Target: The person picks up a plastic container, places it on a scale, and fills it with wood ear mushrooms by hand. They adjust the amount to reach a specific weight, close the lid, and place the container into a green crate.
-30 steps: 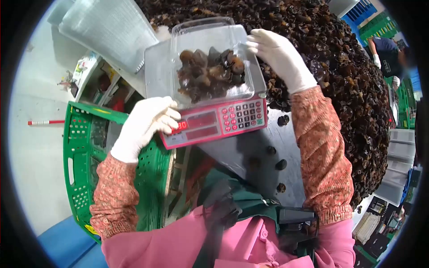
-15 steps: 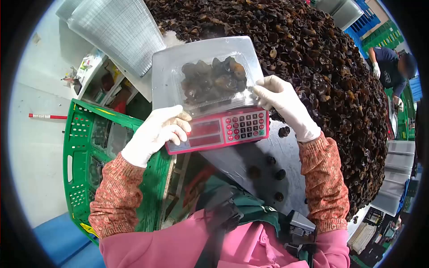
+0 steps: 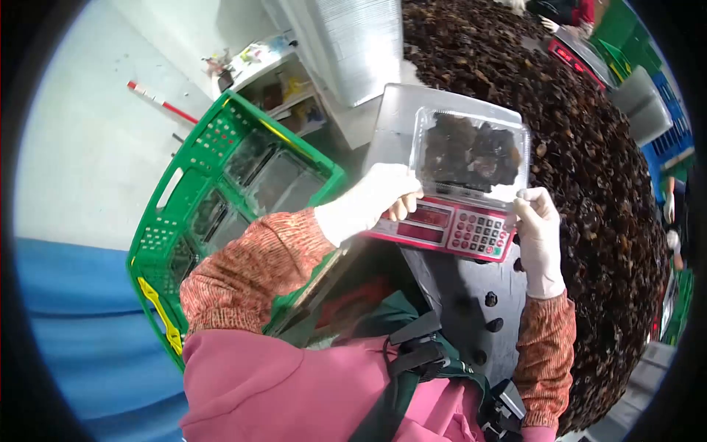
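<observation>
A clear plastic clamshell box point(image 3: 507, 193) full of dark, curled wood ear mushrooms point(image 3: 471, 153) is over the silver platter point(image 3: 394, 132) of a red-fronted digital scale point(image 3: 477, 234). My left hand point(image 3: 383, 197), in a white glove, pinches the box's near left corner. At its near right corner, the thumb and fingers of my gloved right hand point(image 3: 537, 225) close on the edge. The box overlaps the right side of the platter in this view. Below the hands lie the scale's red display and keypad.
To the left stands a green crate point(image 3: 166, 243) holding several filled clear boxes. Stacked clear trays point(image 3: 353, 51) rise behind the scale. A large heap of dark mushrooms point(image 3: 604, 221) fills the right. Loose mushroom pieces point(image 3: 494, 324) lie on the grey table point(image 3: 460, 324). Other people's gloved hands show at far right.
My view has turned left, bringing more of the green crate into sight. The box has shifted toward the platter's right side, with both hands still at its near corners.
</observation>
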{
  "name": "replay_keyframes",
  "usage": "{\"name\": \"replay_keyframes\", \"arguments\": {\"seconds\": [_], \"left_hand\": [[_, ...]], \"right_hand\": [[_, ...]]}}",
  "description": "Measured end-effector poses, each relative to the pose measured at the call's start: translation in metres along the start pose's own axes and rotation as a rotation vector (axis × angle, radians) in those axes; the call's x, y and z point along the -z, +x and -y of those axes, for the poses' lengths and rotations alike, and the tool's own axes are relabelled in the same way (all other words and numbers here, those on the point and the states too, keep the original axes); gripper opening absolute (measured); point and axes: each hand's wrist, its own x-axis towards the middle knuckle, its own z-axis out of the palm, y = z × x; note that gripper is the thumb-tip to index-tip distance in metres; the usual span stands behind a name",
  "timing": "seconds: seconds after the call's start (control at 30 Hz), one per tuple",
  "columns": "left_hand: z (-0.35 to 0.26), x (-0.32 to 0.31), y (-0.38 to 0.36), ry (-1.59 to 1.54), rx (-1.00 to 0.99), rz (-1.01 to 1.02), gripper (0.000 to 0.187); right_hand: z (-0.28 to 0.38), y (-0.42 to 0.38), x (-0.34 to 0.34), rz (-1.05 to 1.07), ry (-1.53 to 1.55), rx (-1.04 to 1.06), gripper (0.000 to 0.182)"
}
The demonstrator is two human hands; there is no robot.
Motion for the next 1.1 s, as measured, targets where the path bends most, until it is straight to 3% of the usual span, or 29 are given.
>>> {"name": "replay_keyframes", "arguments": {"seconds": [0.03,0.07,0.13,0.23,0.27,0.33,0.4,0.43,0.57,0.63,0.7,0.73,0.8,0.93,0.97,1.0,1.07,1.1], "left_hand": [[-0.016,-0.003,-0.013,0.087,-0.103,-0.007,0.023],[-0.041,-0.004,-0.024,0.249,-0.021,-0.058,0.023],[-0.067,0.007,-0.048,0.331,-0.189,-0.122,0.028],[-0.095,0.026,-0.086,-0.127,-0.452,-0.117,0.048],[-0.101,0.035,-0.099,-0.159,-0.562,-0.095,0.057],[-0.112,0.056,-0.13,0.211,-0.372,-0.428,0.057],[-0.099,0.087,-0.162,-0.031,-0.522,-0.632,0.038],[-0.096,0.099,-0.183,0.014,-0.535,-0.739,0.04],[-0.054,0.182,-0.304,-0.007,-0.368,-1.047,0.041],[-0.037,0.174,-0.36,0.029,-0.035,-1.214,0.049],[0.016,0.213,-0.438,0.07,0.233,-1.301,0.053],[0.032,0.2,-0.451,0.089,0.269,-1.444,0.055],[0.061,0.201,-0.5,0.099,0.494,-1.387,0.059],[0.088,0.157,-0.501,-0.147,0.64,-1.242,0.056],[0.112,0.177,-0.518,-0.257,0.762,-1.038,0.055],[0.165,0.215,-0.546,-0.228,0.764,-0.976,0.053],[0.169,0.188,-0.515,0.298,0.888,-0.934,0.049],[0.162,0.186,-0.506,0.302,0.967,-0.892,0.052]], "right_hand": [[0.013,-0.006,-0.012,-0.026,-0.01,0.042,0.006],[0.025,-0.008,-0.019,-0.005,0.0,0.074,0.006],[0.049,-0.013,-0.036,0.076,0.052,0.162,0.008],[0.078,-0.022,-0.085,0.126,-0.017,0.192,0.014],[0.08,-0.025,-0.101,0.274,0.005,0.166,0.015],[0.069,-0.03,-0.133,0.495,0.074,0.079,0.024],[0.079,-0.045,-0.154,0.597,0.106,0.031,0.037],[0.073,-0.045,-0.154,0.631,0.013,0.174,0.048],[0.044,-0.036,-0.102,0.404,-0.196,0.118,0.044],[0.019,-0.032,-0.068,0.282,-0.258,0.07,0.041],[0.003,-0.038,-0.043,0.216,-0.241,0.0,0.04],[-0.002,-0.043,-0.034,0.199,-0.229,-0.041,0.04],[-0.01,-0.051,-0.02,0.194,-0.199,-0.106,0.039],[-0.017,-0.059,-0.002,0.215,-0.115,-0.15,0.033],[-0.018,-0.06,0.002,0.214,-0.093,-0.149,0.032],[-0.02,-0.062,0.005,0.211,-0.07,-0.15,0.032],[-0.02,-0.068,0.009,0.189,-0.045,-0.144,0.031],[-0.022,-0.069,0.013,0.177,-0.034,-0.144,0.031]]}}
